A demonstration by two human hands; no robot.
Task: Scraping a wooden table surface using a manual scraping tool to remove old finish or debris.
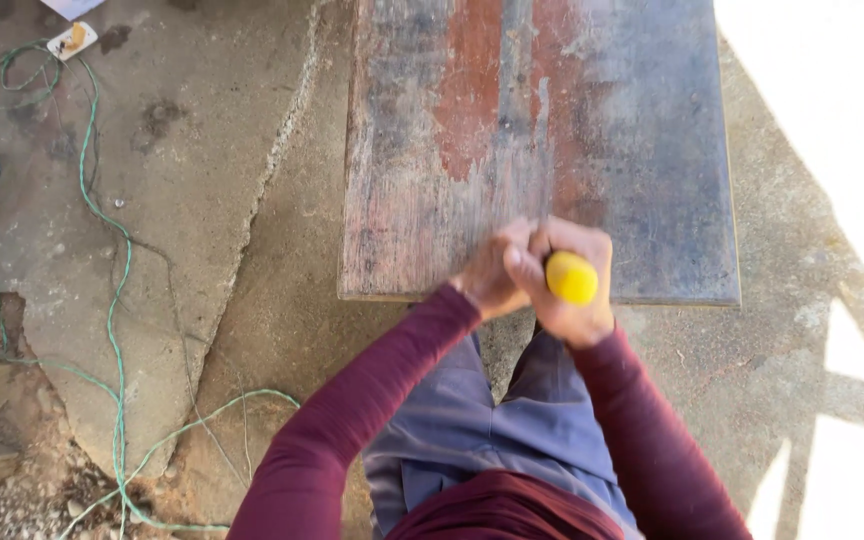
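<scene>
- Nearest us, our maroon sleeves [352, 400] reach forward.
- Our right hand [577, 285] clamps fingers around a yellow tool handle [571, 277] at the wooden board's [532, 130] near edge.
- Our left hand [492, 275] presses against it, fingers curled together.

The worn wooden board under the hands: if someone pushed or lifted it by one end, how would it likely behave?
The wooden board looks thick, broad and flat, so it is probably stiff and fairly heavy. Its scuffed, paint-worn face suggests rough grip, not slippery. Lying flat, it seems unlikely to roll or tip. The right hand grips a yellow handle over its near edge, the left hand alongside.
</scene>
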